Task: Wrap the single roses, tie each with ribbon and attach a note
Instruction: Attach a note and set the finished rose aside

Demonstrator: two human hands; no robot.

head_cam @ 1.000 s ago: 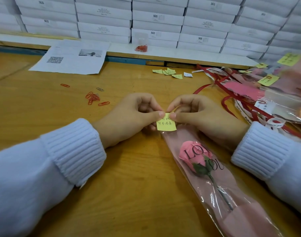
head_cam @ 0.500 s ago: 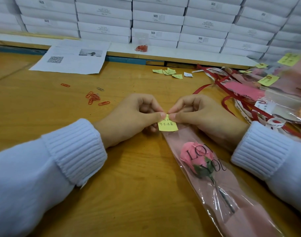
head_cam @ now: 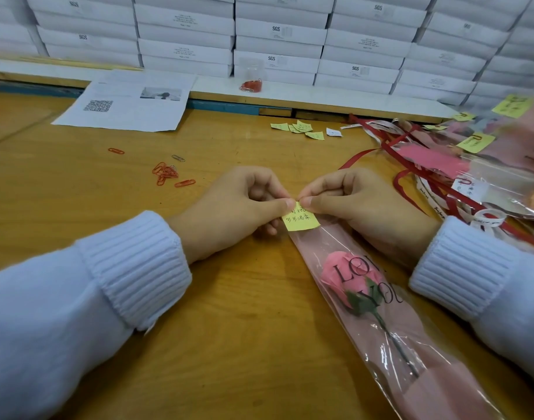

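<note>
Back wall: white flat boxes point(head_cam: 277, 31) stacked in columns across the full width, several printed "SGS" on the front edge. They sit on a white ledge point(head_cam: 320, 97) with a wood-coloured front edge. Thin wooden slats point(head_cam: 77, 63) lie along the ledge at far left. A blue strip point(head_cam: 223, 106) runs below the ledge where it meets the wooden surface point(head_cam: 244, 344). 1 printed sheet point(head_cam: 129, 116) lies far left, top edge up on the ledge, the rest on the surface. It shows 1 QR code point(head_cam: 97, 105) at left and 1 grey photo point(head_cam: 160, 93) at upper right.
</note>
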